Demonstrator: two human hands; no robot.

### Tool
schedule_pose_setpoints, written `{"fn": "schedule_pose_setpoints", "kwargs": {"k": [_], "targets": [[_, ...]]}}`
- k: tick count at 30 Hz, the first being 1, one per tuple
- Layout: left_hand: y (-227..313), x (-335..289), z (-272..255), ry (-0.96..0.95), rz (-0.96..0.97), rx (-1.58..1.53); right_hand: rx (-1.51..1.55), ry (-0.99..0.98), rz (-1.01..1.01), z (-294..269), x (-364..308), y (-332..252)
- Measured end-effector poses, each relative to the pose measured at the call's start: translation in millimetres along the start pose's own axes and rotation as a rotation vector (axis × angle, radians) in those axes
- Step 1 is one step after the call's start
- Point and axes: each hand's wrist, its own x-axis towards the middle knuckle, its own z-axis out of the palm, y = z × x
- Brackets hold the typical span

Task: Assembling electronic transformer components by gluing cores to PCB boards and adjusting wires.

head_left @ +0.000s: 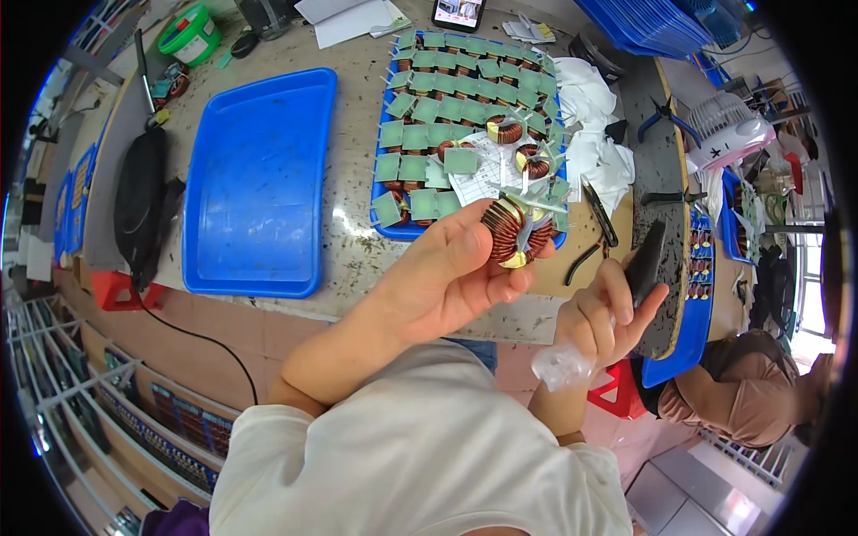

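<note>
My left hand (pixel 438 281) is raised over the table's front edge, its fingers closed around a copper-wound toroidal coil (pixel 506 230) with yellow patches on its ring. A green plate and pale strips show just behind this coil. To the right, my right hand (pixel 601 313) grips a black, flat, tapered object (pixel 647 259); its exact kind is unclear. Clear plastic (pixel 563 366) hangs at the heel of that hand. Beyond the left hand lies a blue tray (pixel 379 192) filled with rows of coils topped by green plates (pixel 391 134). Loose coils (pixel 505 129) rest on white paper there.
An unfilled blue tray (pixel 255 179) lies to the left, near a black bag-like object (pixel 140 201) and a green tub (pixel 190 36). Black-handled pliers (pixel 599 214) and crumpled white cloth (pixel 594 116) are at the right. Another person (pixel 737 389) sits at far right.
</note>
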Motion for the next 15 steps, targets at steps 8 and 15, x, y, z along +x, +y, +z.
{"fn": "schedule_pose_setpoints", "kwargs": {"k": [8,15], "targets": [[-5,2,2,0.007,-0.045,0.001,-0.631,0.359,-0.481,8,4,-3],[-24,7,2,0.115,-0.008,0.179,-1.059,0.348,-0.877,19,29,32]]}}
